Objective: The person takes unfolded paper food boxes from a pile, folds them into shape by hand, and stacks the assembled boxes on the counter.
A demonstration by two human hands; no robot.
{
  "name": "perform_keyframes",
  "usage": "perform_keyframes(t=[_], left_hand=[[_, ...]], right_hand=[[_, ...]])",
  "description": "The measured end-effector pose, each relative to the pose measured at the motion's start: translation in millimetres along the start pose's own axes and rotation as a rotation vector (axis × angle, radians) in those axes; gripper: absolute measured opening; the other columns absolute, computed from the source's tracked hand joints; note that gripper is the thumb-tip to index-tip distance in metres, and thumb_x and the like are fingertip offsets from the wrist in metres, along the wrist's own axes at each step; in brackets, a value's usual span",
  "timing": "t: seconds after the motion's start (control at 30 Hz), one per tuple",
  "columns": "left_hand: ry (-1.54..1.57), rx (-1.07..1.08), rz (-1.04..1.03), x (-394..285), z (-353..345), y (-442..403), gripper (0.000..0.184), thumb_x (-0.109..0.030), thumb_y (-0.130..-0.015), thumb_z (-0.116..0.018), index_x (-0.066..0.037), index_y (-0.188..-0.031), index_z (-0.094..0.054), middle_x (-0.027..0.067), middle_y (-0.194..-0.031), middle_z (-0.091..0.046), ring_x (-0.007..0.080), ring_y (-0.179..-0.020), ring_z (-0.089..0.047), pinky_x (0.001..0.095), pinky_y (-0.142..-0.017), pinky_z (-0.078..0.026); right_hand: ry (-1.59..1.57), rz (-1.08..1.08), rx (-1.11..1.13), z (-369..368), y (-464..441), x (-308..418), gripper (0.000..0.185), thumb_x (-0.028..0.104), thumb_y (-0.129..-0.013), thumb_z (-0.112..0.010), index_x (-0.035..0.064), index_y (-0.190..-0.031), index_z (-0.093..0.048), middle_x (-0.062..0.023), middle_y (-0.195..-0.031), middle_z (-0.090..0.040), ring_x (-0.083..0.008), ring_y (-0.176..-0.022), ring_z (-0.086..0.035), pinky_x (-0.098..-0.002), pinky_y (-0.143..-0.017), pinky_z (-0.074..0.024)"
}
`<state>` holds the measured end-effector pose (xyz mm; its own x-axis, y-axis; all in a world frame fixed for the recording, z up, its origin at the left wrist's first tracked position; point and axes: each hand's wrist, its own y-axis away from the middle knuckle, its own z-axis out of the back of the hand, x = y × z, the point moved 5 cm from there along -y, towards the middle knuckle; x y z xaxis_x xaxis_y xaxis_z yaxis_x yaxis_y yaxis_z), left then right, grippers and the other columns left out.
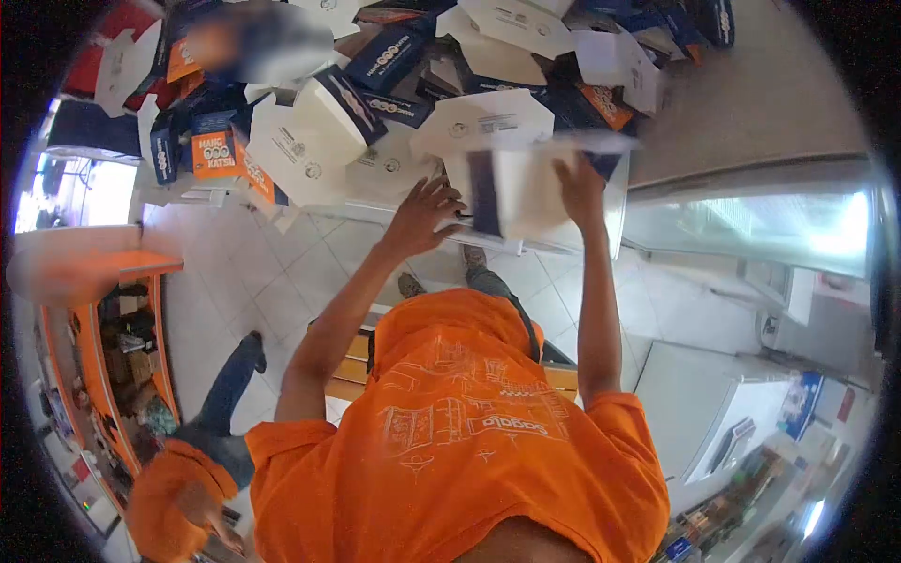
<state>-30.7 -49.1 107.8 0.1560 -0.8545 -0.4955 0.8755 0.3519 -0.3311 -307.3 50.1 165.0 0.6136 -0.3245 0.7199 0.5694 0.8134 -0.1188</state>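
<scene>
A blurred white and navy takeaway box (531, 194) is at the near edge of the table, partly unfolded. My right hand (581, 190) grips its right side, the thumb toward the white panel and the other fingers partly hidden. My left hand (427, 218) is just left of the box, fingers spread and holding nothing. Whether its fingertips touch the carton I cannot tell. Right behind stands another white takeaway carton (488, 122) with small print on its flap.
Piled across the table are several folded cartons, among them an orange and navy box (214, 150). The table's bare grey surface (751, 103) shows at right. Another person in an orange shirt (169, 497) is at lower left, near an orange shelf (103, 375).
</scene>
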Motion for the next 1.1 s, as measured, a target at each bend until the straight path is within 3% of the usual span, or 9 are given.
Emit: perform_keyframes(t=[0.1, 0.2, 0.53, 0.6, 0.7, 0.8, 0.87, 0.93, 1.1], left_hand=[[-0.083, -0.065, -0.035, 25, -25, 1, 0.051, -0.028, -0.082, -0.075, -0.013, -0.129, -0.062, 0.0129, -0.124, -0.064, 0.0337, -0.126, -0.054, 0.0496, -0.115, -0.036], [-0.081, -0.104, -0.037, 22, -24, 1, 0.032, -0.024, -0.084, -0.072, -0.014, -0.115, -0.071, 0.0085, -0.119, -0.067, 0.0323, -0.124, -0.054, 0.0506, -0.113, -0.037], [0.016, -0.257, -0.028, 14, -16, 13, 0.015, -0.032, -0.083, -0.075, -0.02, -0.092, -0.076, -0.0014, -0.099, -0.07, 0.0257, -0.111, -0.057, 0.0474, -0.105, -0.039], [0.125, -0.241, -0.037, 15, -5, 10, 0.015, -0.031, -0.082, -0.076, -0.021, -0.093, -0.076, -0.0027, -0.097, -0.07, 0.0244, -0.111, -0.058, 0.0484, -0.106, -0.038], [0.076, -0.438, -0.222, 29, -13, 2, 0.013, -0.034, -0.083, -0.073, -0.023, -0.089, -0.077, -0.0054, -0.09, -0.071, 0.023, -0.106, -0.06, 0.0484, -0.106, -0.038], [-0.055, -0.016, 0.09, 51, -70, -12, 0.02, -0.038, -0.081, -0.066, -0.022, -0.075, -0.075, 0.0008, -0.082, -0.07, 0.025, -0.103, -0.062, 0.0513, -0.092, -0.044], [0.253, -0.375, -0.058, 58, -77, -9, 0.028, -0.04, -0.073, -0.074, -0.012, -0.072, -0.074, 0.0077, -0.078, -0.069, 0.0291, -0.094, -0.062, 0.0478, -0.089, -0.047], [0.122, -0.29, -0.06, 39, -60, -7, 0.025, -0.038, -0.065, -0.077, -0.014, -0.065, -0.075, 0.0031, -0.075, -0.068, 0.0274, -0.097, -0.059, 0.0525, -0.103, -0.035], [-0.086, -0.301, 0.155, 14, -112, -35, 0.022, -0.04, -0.057, -0.079, -0.019, -0.061, -0.074, -0.002, -0.075, -0.069, 0.0249, -0.098, -0.057, 0.0556, -0.107, -0.03]], right_hand=[[0.215, 0.313, 0.091, -72, -32, -35, 0.058, 0.027, -0.091, -0.067, 0.0012, -0.141, -0.05, -0.028, -0.125, -0.062, -0.0454, -0.114, -0.059, -0.0509, -0.1, -0.0461], [0.414, 0.245, 0.426, -100, -45, -32, 0.059, 0.028, -0.09, -0.07, -0.0029, -0.138, -0.052, -0.0271, -0.132, -0.06, -0.0416, -0.124, -0.057, -0.0469, -0.105, -0.0446], [0.471, 0.507, -0.183, -108, -47, -84, 0.063, 0.008, -0.079, -0.067, 0.0011, -0.137, -0.044, -0.0209, -0.111, -0.061, -0.0379, -0.101, -0.063, -0.0502, -0.088, -0.052], [0.581, 0.278, 0.074, -104, -47, -106, 0.062, 0.007, -0.079, -0.063, -0.0039, -0.138, -0.045, -0.0255, -0.127, -0.056, -0.0399, -0.12, -0.055, -0.0463, -0.104, -0.0444], [0.712, 0.323, 0.147, -110, -49, -141, 0.053, 0.023, -0.087, -0.062, 0.0014, -0.135, -0.053, -0.0224, -0.137, -0.052, -0.0399, -0.128, -0.049, -0.0489, -0.11, -0.0387], [0.96, 0.533, 0.192, -118, -69, -208, 0.049, 0.039, -0.095, -0.061, 0.0066, -0.132, -0.06, -0.0194, -0.147, -0.048, -0.0399, -0.137, -0.043, -0.0516, -0.116, -0.033], [0.644, 0.419, 0.152, -105, -73, -152, 0.052, 0.025, -0.09, -0.063, -0.0007, -0.135, -0.054, -0.0241, -0.143, -0.051, -0.0412, -0.134, -0.046, -0.0494, -0.113, -0.0356], [0.394, 0.297, 0.131, -96, -76, -113, 0.059, 0.011, -0.085, -0.066, -0.008, -0.138, -0.048, -0.0288, -0.138, -0.054, -0.0425, -0.132, -0.049, -0.0472, -0.111, -0.0383], [0.112, 0.399, 0.16, -106, -122, -129, 0.057, 0.019, -0.089, -0.066, -0.0068, -0.138, -0.05, -0.0288, -0.131, -0.058, -0.0435, -0.123, -0.055, -0.0502, -0.105, -0.043]])
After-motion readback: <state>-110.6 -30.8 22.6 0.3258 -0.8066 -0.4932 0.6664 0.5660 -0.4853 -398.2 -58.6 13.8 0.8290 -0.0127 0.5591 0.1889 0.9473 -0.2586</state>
